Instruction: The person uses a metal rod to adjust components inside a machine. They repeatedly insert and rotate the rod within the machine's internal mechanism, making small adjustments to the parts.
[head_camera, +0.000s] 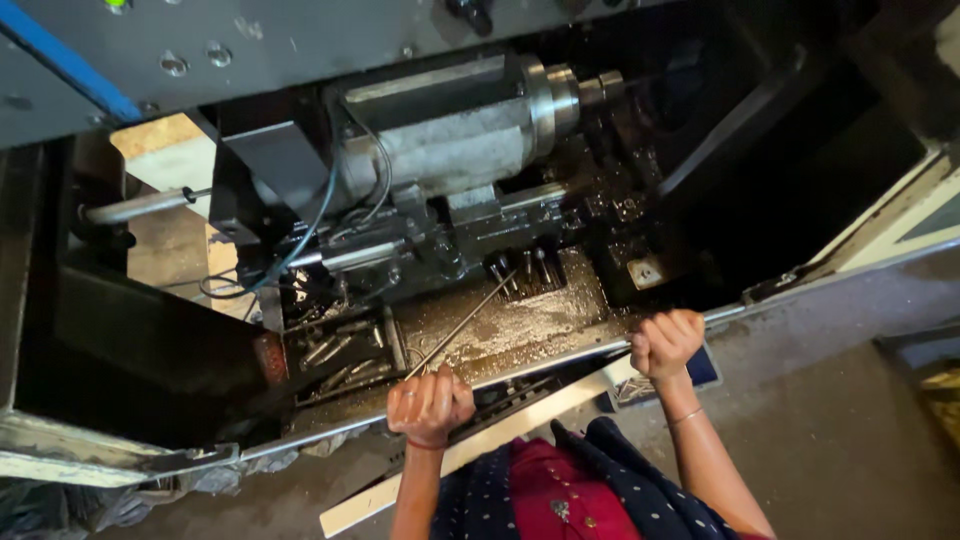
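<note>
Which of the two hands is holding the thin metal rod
The left hand holds it: the thin metal rod runs from its closed fist up into the machine. The right hand only grips the machine's metal front edge.

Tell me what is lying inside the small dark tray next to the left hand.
The dark rectangular metal tray holds several short grey metal cylinders lying loose. Deeper layers and the tray's bottom are hidden in shadow. The left hand grips a thin metal rod.
</note>
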